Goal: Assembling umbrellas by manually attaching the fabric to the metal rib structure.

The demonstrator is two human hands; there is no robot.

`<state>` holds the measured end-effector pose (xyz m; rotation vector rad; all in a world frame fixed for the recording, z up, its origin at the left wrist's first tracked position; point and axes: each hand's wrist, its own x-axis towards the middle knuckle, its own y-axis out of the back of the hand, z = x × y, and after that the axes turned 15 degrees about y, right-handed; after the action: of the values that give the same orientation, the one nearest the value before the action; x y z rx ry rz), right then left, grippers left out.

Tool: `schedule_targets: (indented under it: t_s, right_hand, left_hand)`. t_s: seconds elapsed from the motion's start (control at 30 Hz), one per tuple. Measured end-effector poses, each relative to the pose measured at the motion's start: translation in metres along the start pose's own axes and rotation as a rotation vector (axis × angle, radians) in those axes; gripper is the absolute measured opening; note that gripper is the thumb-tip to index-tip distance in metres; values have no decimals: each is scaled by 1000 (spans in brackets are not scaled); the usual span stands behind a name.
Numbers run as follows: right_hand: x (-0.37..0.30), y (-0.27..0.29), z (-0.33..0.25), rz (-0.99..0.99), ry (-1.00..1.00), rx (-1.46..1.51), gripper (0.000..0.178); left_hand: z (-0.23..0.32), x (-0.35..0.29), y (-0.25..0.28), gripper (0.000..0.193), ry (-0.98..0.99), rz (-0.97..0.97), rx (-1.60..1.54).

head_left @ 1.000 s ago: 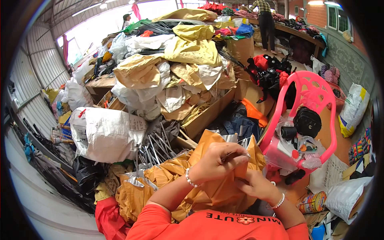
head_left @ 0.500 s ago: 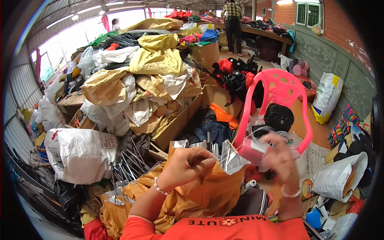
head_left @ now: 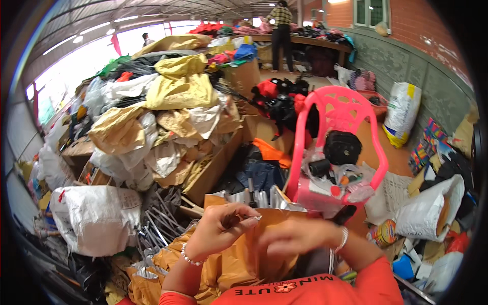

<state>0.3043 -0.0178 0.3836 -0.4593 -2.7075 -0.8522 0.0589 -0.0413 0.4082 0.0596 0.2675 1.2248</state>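
My left hand is closed in a pinch above an orange-brown sack. A tiny pale bit shows at its fingertips, too small to name. My right hand is smeared by motion in front of the same sack, close to the left fingertips; its fingers cannot be made out. Just beyond both hands, silvery rods stick up from the sack's pale-lined mouth.
A pink plastic chair stands ahead to the right, with a black pouch and plastic bags on it. Heaped sacks fill the left. A white sack lies nearer. A person stands at the far table.
My right hand has swung left and down from beside the chair to the front of the sack. My left hand stays pinched. The view has shifted slightly.
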Motion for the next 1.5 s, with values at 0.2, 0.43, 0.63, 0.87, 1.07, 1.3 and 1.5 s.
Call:
schedule_targets:
  t_s: [0.2, 0.43, 0.63, 0.87, 1.07, 1.3, 1.5]
  right_hand:
    - [-35, 167, -73, 1088, 269, -536, 39]
    - [-1, 139, -76, 669, 182, -242, 28]
    - [69, 35, -48, 347, 330, -283, 19]
    - [73, 39, -29, 734, 368, -224, 13]
    - [-1, 99, -12, 1149, 283, 420, 14]
    - [-97, 124, -62, 1589, 643, -179, 37]
    - [-41, 75, -151, 1532, 970, -1760, 41]
  left_hand:
    - [-6, 14, -9, 11, -65, 20, 65]
    - [2, 15, -9, 16, -89, -10, -82]
    - [-31, 27, -5, 13, -292, 20, -24]
    - [1, 5, -2, 18, 25, -219, -296]
    - [1, -5, 9, 19, 89, -162, -261]
    - [-3, -3, 6, 20, 48, -216, -270]
    - [5, 3, 3, 17, 14, -249, -213]
